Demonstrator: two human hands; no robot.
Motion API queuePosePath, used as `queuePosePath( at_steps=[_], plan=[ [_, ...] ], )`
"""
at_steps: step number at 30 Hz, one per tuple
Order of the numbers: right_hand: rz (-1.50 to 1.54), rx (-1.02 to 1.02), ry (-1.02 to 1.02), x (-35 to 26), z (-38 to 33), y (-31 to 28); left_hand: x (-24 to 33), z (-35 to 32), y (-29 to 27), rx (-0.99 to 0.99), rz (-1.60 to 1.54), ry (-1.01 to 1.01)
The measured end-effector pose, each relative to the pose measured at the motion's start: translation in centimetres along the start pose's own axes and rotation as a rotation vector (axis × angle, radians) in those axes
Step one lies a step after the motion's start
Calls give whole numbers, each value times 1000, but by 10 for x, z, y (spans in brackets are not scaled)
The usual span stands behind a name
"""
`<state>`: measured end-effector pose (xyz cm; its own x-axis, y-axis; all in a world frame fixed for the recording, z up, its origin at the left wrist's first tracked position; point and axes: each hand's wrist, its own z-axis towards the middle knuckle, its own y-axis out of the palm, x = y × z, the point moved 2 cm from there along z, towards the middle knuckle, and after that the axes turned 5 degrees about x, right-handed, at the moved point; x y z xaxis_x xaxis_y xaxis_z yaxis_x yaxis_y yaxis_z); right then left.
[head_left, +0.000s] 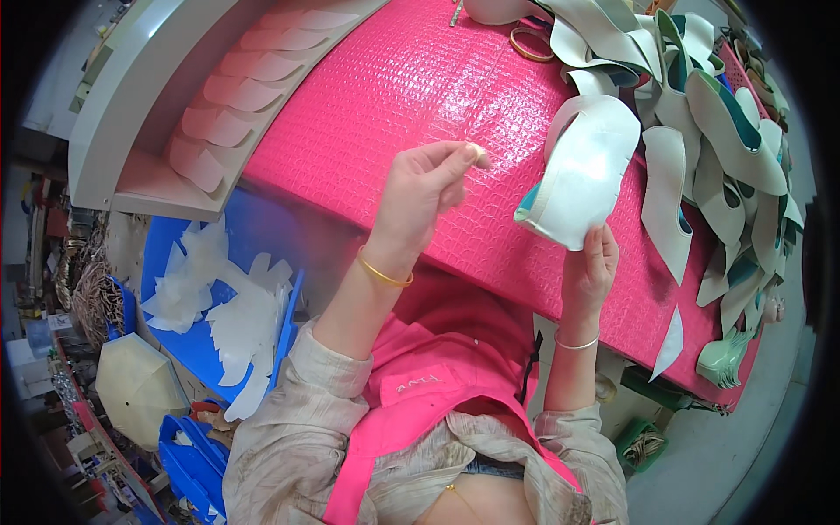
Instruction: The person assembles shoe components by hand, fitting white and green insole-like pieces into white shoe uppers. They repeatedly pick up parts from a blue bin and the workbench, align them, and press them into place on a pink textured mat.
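My right hand (591,273) pinches the lower edge of a white shoe upper (588,162) with a green lining, held just over the pink table cover (385,114). To its left, my left hand (422,188) is raised over the table's front edge with thumb and fingers pressed together. Something small and pale shows at those fingertips, too small to name. The two hands are apart, and my left hand does not touch the upper. A single grey-white upper (667,197) lies just right of the held one.
Many more shoe uppers (731,122) are heaped at the right. A tape roll (531,44) lies at the back. White pieces (229,96) line a grey-white housing (114,96) at left, above a blue bin (162,236) of white scraps. Green plastic forks (723,360) sit at the right corner.
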<state>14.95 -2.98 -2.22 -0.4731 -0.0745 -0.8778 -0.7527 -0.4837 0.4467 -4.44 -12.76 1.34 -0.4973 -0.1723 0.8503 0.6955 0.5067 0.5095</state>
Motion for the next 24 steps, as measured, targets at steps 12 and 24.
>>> queuePosePath(
  at_steps=[12, 24],
  plan=[
    [-249, -84, -100, -1, 0, 2, -32, -5, 21, -259, 483, 103],
    [-281, 266, -45, 13, 48, 45, -55, -21, 54, -47, 632, 598]
  ],
)
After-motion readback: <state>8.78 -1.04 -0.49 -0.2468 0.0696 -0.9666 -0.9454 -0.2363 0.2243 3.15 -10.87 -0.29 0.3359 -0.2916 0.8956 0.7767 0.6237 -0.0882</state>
